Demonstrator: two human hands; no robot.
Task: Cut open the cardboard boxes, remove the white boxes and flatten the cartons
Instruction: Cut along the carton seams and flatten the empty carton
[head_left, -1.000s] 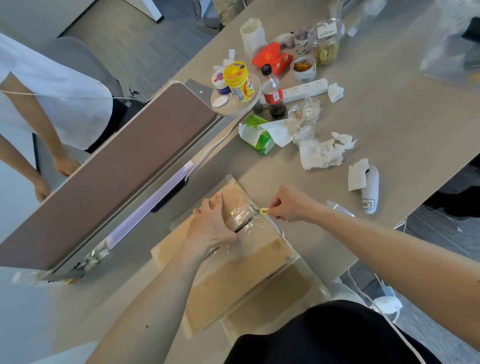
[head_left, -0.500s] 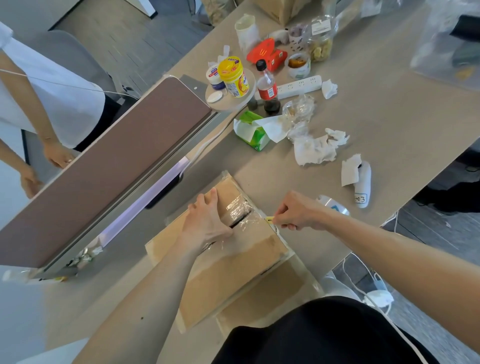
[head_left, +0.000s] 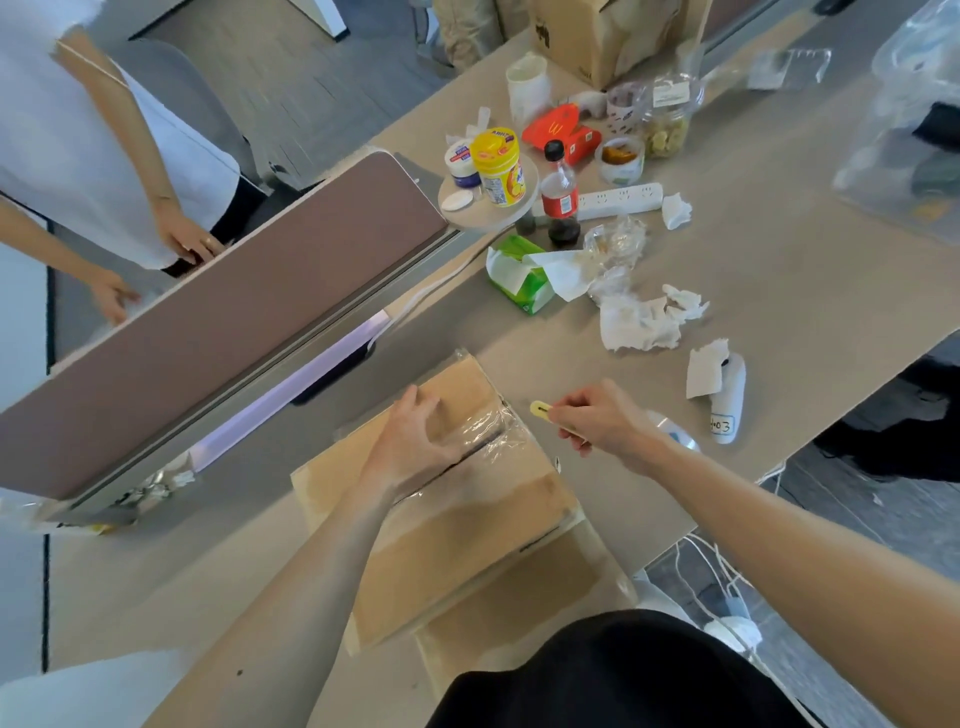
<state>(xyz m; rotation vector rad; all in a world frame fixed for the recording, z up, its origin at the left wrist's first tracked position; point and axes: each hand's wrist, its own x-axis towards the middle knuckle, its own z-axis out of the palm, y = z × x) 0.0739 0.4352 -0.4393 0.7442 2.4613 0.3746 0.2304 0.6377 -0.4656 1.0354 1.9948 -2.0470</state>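
Note:
A brown cardboard box (head_left: 457, 535) wrapped in clear tape lies on the table in front of me, with a dark slit open along its middle seam. My left hand (head_left: 415, 441) presses down on the top of the box beside the slit, fingers spread and bent. My right hand (head_left: 597, 421) pinches a small yellow cutter (head_left: 540, 409) just off the box's right edge, its tip clear of the tape. A second cardboard piece (head_left: 519, 613) lies under the box at the near side. No white boxes are visible.
A brown desk divider (head_left: 223, 332) runs along the left. Crumpled tissues (head_left: 639, 322), a green tissue pack (head_left: 519, 275), a cola bottle (head_left: 558, 195), a power strip (head_left: 618, 200), jars and snack packs crowd the far table. A white device (head_left: 727, 400) lies at right. Another person stands behind the divider.
My right hand has drawn the yellow cutter away from the box's seam, out past its right edge. My left hand stays pressed on the box top.

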